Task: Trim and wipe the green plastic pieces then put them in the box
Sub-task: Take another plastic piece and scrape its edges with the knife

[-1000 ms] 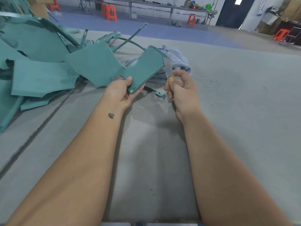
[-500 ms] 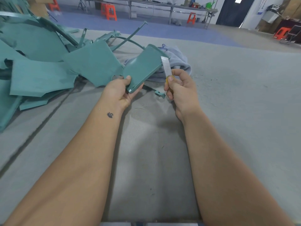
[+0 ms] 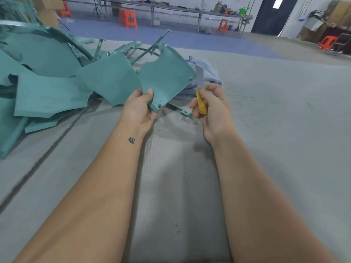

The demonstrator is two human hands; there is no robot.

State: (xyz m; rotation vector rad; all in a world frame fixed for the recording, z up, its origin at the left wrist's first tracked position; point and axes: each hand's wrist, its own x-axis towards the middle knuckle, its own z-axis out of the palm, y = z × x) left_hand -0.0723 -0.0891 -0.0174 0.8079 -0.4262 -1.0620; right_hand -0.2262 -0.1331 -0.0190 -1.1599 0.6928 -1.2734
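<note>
1. The grey work surface (image 3: pixel 275 130) is seen to run bare toward the right and the near edge, where open room is left around both forearms.
2. The far left is crowded by a heap of green plastic pieces (image 3: pixel 51 92), whose cut edges overlap and reach almost to the left hand.
3. A grey cloth (image 3: pixel 207 73) is bunched just behind the hands.
4. One green plastic piece (image 3: pixel 167 76) is held lifted and tilted by the left hand (image 3: pixel 138 109), which is closed on its near corner, thumb on the upper face.
5. A yellow-handled knife (image 3: pixel 201 95) is gripped by the right hand (image 3: pixel 214 111), fingers curled round the handle, the blade pointing up just beside the piece's right edge; contact cannot be told.
</note>
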